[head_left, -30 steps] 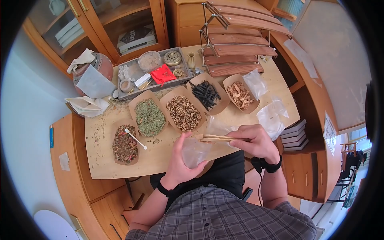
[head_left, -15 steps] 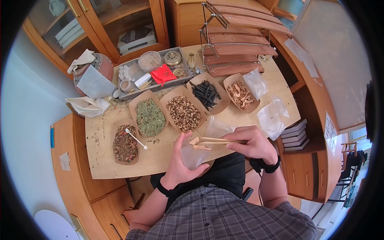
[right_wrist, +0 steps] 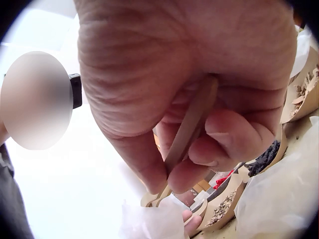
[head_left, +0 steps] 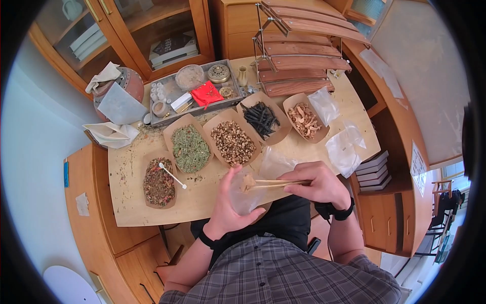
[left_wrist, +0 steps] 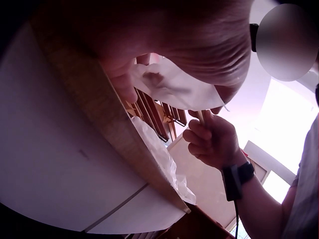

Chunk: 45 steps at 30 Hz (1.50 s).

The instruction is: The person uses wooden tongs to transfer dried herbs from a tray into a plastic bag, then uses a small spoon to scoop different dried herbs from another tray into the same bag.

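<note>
My left hand [head_left: 226,202] holds a clear plastic bag [head_left: 244,198] near the table's front edge, thumb and forefinger spread along its mouth. In the left wrist view the bag [left_wrist: 164,89] hangs below the palm, with a dark shape showing through it. My right hand [head_left: 319,182] grips a pair of wooden tongs [head_left: 276,183], their tips at the bag's mouth. Pale wood shavings [head_left: 248,182] are at the tips. The right wrist view shows the tongs [right_wrist: 187,129] between thumb and curled fingers, pointing at the bag [right_wrist: 152,224].
Paper trays hold brown-red mix [head_left: 158,185], green herb [head_left: 190,147], brown bits [head_left: 233,143], black pods [head_left: 260,120] and shavings [head_left: 304,120]. A white spoon [head_left: 173,176] lies on the left tray. Empty bags [head_left: 345,152], a grey tray [head_left: 192,114] and a slatted rack [head_left: 304,61] stand around.
The tongs rose slightly with shavings showing at their tips, then their tips moved down to the bag's mouth. The right hand shifted a little; the left hand stayed nearly still.
</note>
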{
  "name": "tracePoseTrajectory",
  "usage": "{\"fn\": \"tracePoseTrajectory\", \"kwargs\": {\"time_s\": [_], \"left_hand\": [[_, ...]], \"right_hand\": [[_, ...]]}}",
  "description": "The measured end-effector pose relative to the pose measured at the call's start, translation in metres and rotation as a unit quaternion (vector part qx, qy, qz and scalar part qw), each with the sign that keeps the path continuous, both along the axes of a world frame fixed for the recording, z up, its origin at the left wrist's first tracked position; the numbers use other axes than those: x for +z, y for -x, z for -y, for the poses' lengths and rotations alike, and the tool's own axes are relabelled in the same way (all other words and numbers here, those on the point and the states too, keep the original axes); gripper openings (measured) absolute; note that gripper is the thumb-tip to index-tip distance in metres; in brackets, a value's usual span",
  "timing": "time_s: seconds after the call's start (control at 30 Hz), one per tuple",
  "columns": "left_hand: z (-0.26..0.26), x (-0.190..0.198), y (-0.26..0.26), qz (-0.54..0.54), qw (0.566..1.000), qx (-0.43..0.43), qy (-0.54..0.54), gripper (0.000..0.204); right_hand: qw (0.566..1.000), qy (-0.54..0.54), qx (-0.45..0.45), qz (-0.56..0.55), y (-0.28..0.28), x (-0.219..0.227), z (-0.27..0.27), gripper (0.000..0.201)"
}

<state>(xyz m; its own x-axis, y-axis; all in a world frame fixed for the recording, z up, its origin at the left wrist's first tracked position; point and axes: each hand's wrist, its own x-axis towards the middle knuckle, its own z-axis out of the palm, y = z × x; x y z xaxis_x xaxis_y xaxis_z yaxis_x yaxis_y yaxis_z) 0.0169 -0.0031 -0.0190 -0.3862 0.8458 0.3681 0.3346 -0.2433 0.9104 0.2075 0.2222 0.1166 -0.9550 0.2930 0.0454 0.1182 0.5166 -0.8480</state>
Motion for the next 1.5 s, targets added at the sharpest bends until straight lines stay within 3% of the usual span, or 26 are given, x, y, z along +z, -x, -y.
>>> {"fn": "tracePoseTrajectory", "kwargs": {"time_s": [0.07, 0.37, 0.5, 0.57, 0.6, 0.67, 0.7, 0.73, 0.83, 0.93, 1.1, 1.4, 1.5], "left_hand": [[0.001, 0.001, 0.0, -0.04, 0.999, 0.003, 0.0, 0.134], [0.001, 0.001, 0.0, -0.036, 0.999, 0.004, -0.004, 0.135], [0.001, -0.002, -0.001, -0.023, 1.0, 0.002, -0.004, 0.135], [0.002, -0.001, -0.001, -0.026, 1.0, 0.005, 0.004, 0.134], [0.002, -0.001, -0.001, -0.026, 1.0, 0.005, 0.004, 0.134], [0.002, 0.0, -0.001, -0.033, 0.999, 0.006, 0.008, 0.134], [0.002, 0.0, -0.001, -0.033, 0.999, 0.005, 0.007, 0.134], [0.002, 0.0, -0.001, -0.031, 0.999, 0.004, 0.011, 0.134], [0.002, 0.001, -0.002, -0.026, 1.0, 0.003, 0.012, 0.134], [0.002, -0.001, -0.002, -0.024, 1.0, 0.004, 0.006, 0.133], [0.002, -0.001, -0.002, -0.027, 1.0, -0.005, 0.005, 0.133], [0.002, -0.001, -0.001, -0.043, 0.999, 0.0, 0.012, 0.133], [0.001, 0.003, -0.004, -0.021, 1.0, 0.008, 0.014, 0.125]], "right_hand": [[1.0, 0.001, 0.003, 0.001, -0.001, 0.001, 0.0, 0.029], [0.996, 0.09, -0.013, -0.006, -0.012, 0.01, -0.006, 0.026], [0.996, 0.079, -0.037, -0.024, -0.011, 0.007, -0.004, 0.025], [0.983, 0.087, -0.156, -0.037, -0.01, 0.002, -0.002, 0.027], [0.983, 0.086, -0.157, -0.037, -0.011, -0.002, -0.005, 0.027], [0.943, 0.053, -0.327, -0.026, -0.015, -0.016, -0.018, 0.029], [0.93, 0.022, -0.367, -0.017, -0.017, -0.019, -0.028, 0.031], [0.929, 0.02, -0.368, -0.017, -0.018, -0.022, -0.037, 0.031], [0.873, -0.159, -0.461, 0.009, -0.024, -0.028, -0.058, 0.035], [0.857, -0.137, -0.495, 0.035, -0.042, -0.047, -0.079, 0.034], [0.847, -0.133, -0.513, 0.04, -0.05, -0.052, -0.077, 0.034], [0.894, -0.128, -0.426, 0.053, -0.039, -0.041, -0.061, 0.034], [0.91, -0.152, -0.381, 0.065, -0.04, -0.041, -0.059, 0.034]]}}
